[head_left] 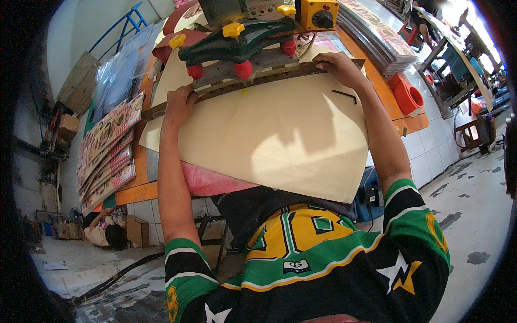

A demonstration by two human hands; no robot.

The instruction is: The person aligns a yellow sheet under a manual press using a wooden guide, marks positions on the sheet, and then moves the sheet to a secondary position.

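A long, thin metal bar [264, 75] runs across the cream sheet [253, 129] in front of a machine. My left hand [180, 105] is closed around the bar toward its left end. Near the right end, my right hand [340, 70] also grips it, fingers over its edge. Just beyond the bar stands the machine's dark green clamp frame [242, 43], with yellow knobs [233, 29] on top and red cylinders [243, 70] underneath. A small black hex key [344, 96] lies on the sheet beside my right forearm. Part of a pink sheet [215, 178] shows under the cream one.
A yellow control box [318, 15] with a black dial sits on the machine. Stacked printed packs [110, 151] and clear plastic sheets [121, 70] lie left. Printed stacks [377, 35] and a red container [405, 94] are right. One person [107, 231] is low at left.
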